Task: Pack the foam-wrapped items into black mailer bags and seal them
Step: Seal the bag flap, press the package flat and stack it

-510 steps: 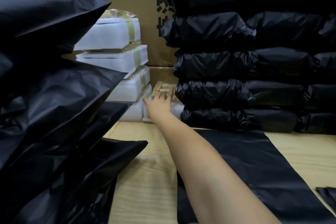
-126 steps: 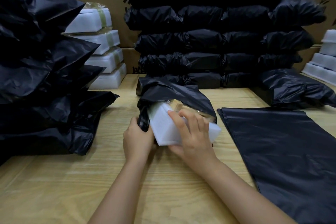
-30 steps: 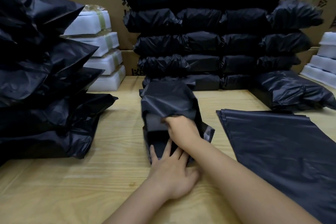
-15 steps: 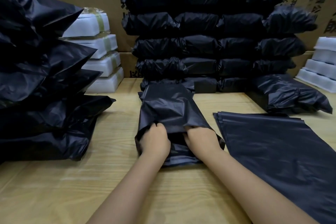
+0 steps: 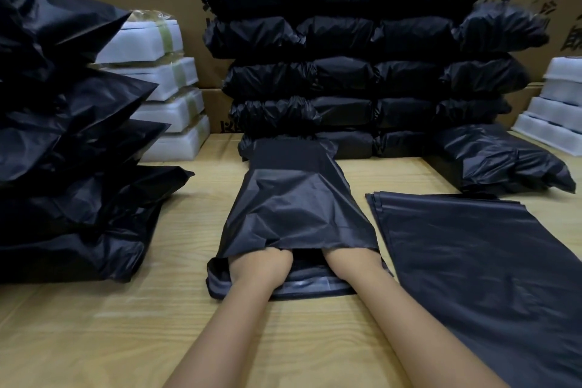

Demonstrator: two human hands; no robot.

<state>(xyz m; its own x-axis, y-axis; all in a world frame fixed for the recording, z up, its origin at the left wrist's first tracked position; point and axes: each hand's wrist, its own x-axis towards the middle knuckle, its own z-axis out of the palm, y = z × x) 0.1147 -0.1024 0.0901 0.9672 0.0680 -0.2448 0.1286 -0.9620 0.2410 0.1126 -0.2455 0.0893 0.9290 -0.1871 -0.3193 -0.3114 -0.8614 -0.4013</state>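
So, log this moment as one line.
step: bagging | mailer bag: on table, mouth unsealed | left hand: fingers hidden in mouth | right hand: same

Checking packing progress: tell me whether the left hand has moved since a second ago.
Yes. The left hand went forward, off the table into the mailer bag, toward the wall of packed bags; its fingers are hidden.

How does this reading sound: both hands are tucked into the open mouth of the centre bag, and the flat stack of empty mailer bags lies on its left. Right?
One slip: the flat stack of empty mailer bags lies to the right of the bag, as the head view shows. The left hand and right hand are indeed tucked into its open mouth, fingers hidden.
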